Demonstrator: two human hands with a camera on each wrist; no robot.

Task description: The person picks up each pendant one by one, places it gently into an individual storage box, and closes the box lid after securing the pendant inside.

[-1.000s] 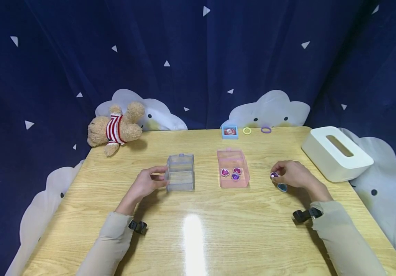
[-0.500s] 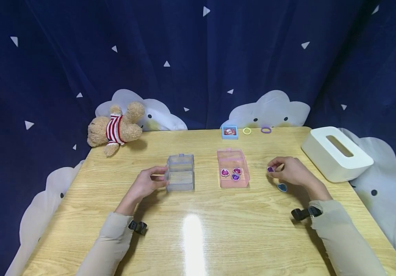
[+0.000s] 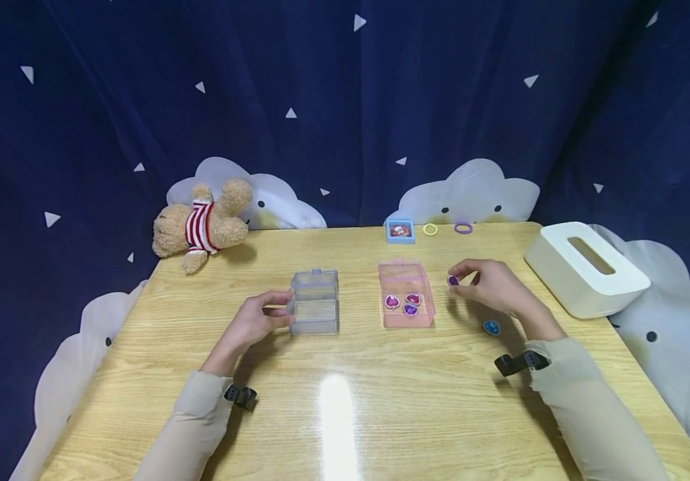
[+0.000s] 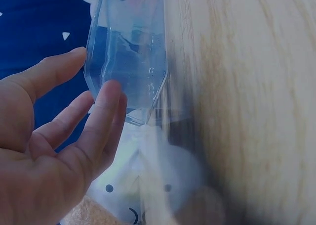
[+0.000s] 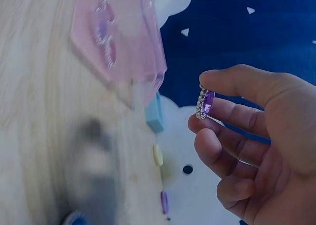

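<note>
My right hand (image 3: pixel 491 284) pinches a purple gem charm (image 5: pixel 207 104) with a beaded silver rim between thumb and fingertips, raised off the table to the right of a pink box. That see-through pink box (image 3: pixel 407 318) has its lid folded back and holds two pink heart-shaped gems and a purple one (image 3: pixel 411 309). Beside a clear bluish box (image 3: pixel 314 325), also with its lid back, is my left hand (image 3: pixel 254 321), loosely bent fingers at the box's left side. A blue gem (image 3: pixel 491 327) lies on the table below my right hand.
A white tissue box (image 3: pixel 588 267) stands at the right edge. Along the back are a small blue square frame (image 3: pixel 401 231), a yellow ring (image 3: pixel 430 229) and a purple ring (image 3: pixel 463 228). A teddy bear (image 3: pixel 200 227) lies at the back left.
My right hand has lifted the purple gem from beside the blue one and carried it left and away from me, toward the pink box. The left hand has stayed in place.
</note>
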